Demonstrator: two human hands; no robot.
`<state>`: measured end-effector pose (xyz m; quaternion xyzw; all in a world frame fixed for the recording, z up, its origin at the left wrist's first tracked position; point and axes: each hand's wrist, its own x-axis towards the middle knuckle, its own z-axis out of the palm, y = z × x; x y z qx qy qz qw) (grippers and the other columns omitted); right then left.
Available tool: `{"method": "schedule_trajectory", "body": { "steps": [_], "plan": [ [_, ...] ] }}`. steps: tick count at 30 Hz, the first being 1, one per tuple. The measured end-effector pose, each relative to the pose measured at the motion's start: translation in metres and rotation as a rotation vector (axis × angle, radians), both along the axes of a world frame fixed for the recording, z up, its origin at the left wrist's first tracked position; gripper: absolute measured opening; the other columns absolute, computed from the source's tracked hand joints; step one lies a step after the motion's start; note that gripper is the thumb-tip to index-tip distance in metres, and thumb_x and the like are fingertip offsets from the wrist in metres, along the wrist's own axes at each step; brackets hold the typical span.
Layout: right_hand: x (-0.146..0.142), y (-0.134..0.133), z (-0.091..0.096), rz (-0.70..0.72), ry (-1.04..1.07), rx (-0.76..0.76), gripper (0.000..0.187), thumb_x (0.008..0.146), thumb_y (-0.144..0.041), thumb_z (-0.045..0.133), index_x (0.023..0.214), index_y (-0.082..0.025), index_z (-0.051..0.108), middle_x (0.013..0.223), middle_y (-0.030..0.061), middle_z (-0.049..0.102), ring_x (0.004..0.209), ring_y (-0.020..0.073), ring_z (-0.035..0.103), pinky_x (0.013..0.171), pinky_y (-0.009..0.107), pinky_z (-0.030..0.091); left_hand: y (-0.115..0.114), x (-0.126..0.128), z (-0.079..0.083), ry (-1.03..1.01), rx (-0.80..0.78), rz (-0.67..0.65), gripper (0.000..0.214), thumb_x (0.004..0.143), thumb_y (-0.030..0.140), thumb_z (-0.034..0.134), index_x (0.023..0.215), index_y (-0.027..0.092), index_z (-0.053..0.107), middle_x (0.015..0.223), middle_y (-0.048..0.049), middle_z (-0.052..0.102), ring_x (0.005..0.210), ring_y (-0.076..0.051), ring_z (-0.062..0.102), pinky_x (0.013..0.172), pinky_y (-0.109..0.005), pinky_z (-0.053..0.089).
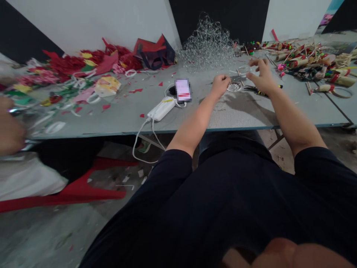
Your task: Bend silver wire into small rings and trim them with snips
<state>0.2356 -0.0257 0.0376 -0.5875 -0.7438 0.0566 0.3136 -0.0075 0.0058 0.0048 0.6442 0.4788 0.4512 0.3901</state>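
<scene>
My left hand point(221, 85) is closed, its thumb and fingertips pinched together above the table point(208, 113). What it grips, if anything, is too small to make out. Just right of those fingertips lies a small round shiny silver piece point(234, 87), with loose silvery wires point(239, 78) behind it. My right hand point(262, 75) hovers to the right with thumb and fingers spread, and nothing shows in it. Below that palm rests a pair of pliers point(258, 90) with black and yellow handles, partly covered by my wrist.
A tangled heap of silvery wire point(209, 44) stands at the back. A phone point(183, 90) and a white power bank point(161, 108) with cables lie left of my arms. Red flower material point(72, 65) spreads farther left, near another person's arm point(11, 128). Bamboo pieces point(343, 78) crowd the right.
</scene>
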Motion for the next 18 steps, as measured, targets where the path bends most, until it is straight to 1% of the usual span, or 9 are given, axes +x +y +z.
{"method": "schedule_trajectory", "body": {
  "steps": [1,3,4,6,8,11,13,15,18],
  "plan": [
    [0.015,0.001,0.004,0.000,-0.106,-0.065,0.074,0.128,-0.078,0.077,0.182,-0.028,0.066,0.189,0.0216,0.053,0.166,0.0449,0.051,0.139,0.067,0.048,0.001,0.001,-0.001,-0.024,0.011,0.045,0.040,0.117,0.008,0.066,0.082,0.025,0.057,0.080,0.0014,0.049,0.084,-0.020,0.056,0.083,-0.032,0.047],
    [0.041,0.001,0.009,-0.058,-0.281,-0.245,0.111,0.118,-0.088,0.090,0.196,-0.016,0.054,0.195,0.0329,0.043,0.178,0.0564,0.040,0.139,0.074,0.043,0.001,0.002,-0.002,-0.047,-0.001,0.093,0.040,0.118,0.010,0.070,0.082,0.025,0.058,0.079,0.0019,0.048,0.082,-0.020,0.054,0.081,-0.031,0.047],
    [0.050,0.000,0.011,-0.085,-0.346,-0.352,0.130,0.112,-0.089,0.098,0.201,-0.012,0.045,0.196,0.0377,0.039,0.179,0.0611,0.039,0.138,0.075,0.044,0.001,0.002,-0.002,-0.050,-0.019,0.096,0.041,0.118,0.013,0.074,0.083,0.025,0.058,0.079,0.0020,0.047,0.082,-0.020,0.054,0.081,-0.031,0.047],
    [0.059,-0.001,0.011,-0.109,-0.423,-0.525,0.144,0.109,-0.077,0.108,0.209,-0.009,0.029,0.199,0.0418,0.033,0.178,0.0640,0.043,0.136,0.073,0.046,0.000,0.002,0.000,-0.067,-0.044,0.099,0.041,0.120,0.020,0.081,0.085,0.025,0.059,0.078,0.0021,0.046,0.081,-0.019,0.055,0.079,-0.030,0.047],
    [0.060,0.000,0.009,-0.101,-0.451,-0.588,0.134,0.116,-0.063,0.107,0.210,-0.011,0.028,0.200,0.0413,0.033,0.177,0.0617,0.048,0.137,0.071,0.046,-0.001,0.000,0.001,-0.093,-0.067,0.095,0.043,0.122,0.028,0.085,0.088,0.024,0.061,0.078,0.0024,0.045,0.080,-0.019,0.056,0.078,-0.030,0.047],
    [0.058,0.005,0.001,-0.092,-0.456,-0.514,0.094,0.126,-0.057,0.097,0.197,-0.011,0.056,0.195,0.0385,0.044,0.176,0.0590,0.048,0.137,0.072,0.044,-0.002,-0.004,0.004,-0.138,-0.103,0.069,0.046,0.125,0.038,0.088,0.090,0.024,0.060,0.078,0.0031,0.044,0.078,-0.018,0.057,0.076,-0.030,0.046],
    [0.057,0.011,-0.006,-0.098,-0.422,-0.454,0.070,0.130,-0.049,0.093,0.184,-0.010,0.070,0.190,0.0352,0.053,0.174,0.0555,0.050,0.139,0.072,0.041,-0.003,-0.005,0.004,-0.164,-0.113,0.062,0.046,0.127,0.036,0.083,0.090,0.025,0.060,0.077,0.0032,0.043,0.075,-0.018,0.056,0.074,-0.030,0.045],
    [0.057,0.015,-0.010,-0.088,-0.371,-0.424,0.056,0.134,-0.040,0.087,0.180,-0.010,0.074,0.185,0.0319,0.059,0.171,0.0494,0.055,0.140,0.068,0.039,-0.002,-0.005,0.004,-0.169,-0.115,0.089,0.044,0.130,0.028,0.073,0.088,0.025,0.059,0.075,0.0034,0.042,0.072,-0.017,0.053,0.073,-0.031,0.042],
    [0.053,0.018,-0.012,-0.024,-0.311,-0.362,0.051,0.142,-0.031,0.069,0.186,-0.007,0.067,0.180,0.0304,0.065,0.164,0.0398,0.062,0.140,0.058,0.043,0.002,-0.003,0.002,-0.126,-0.113,0.125,0.046,0.133,0.017,0.061,0.087,0.024,0.057,0.075,0.0037,0.039,0.072,-0.017,0.050,0.075,-0.033,0.041]
  ]
}}
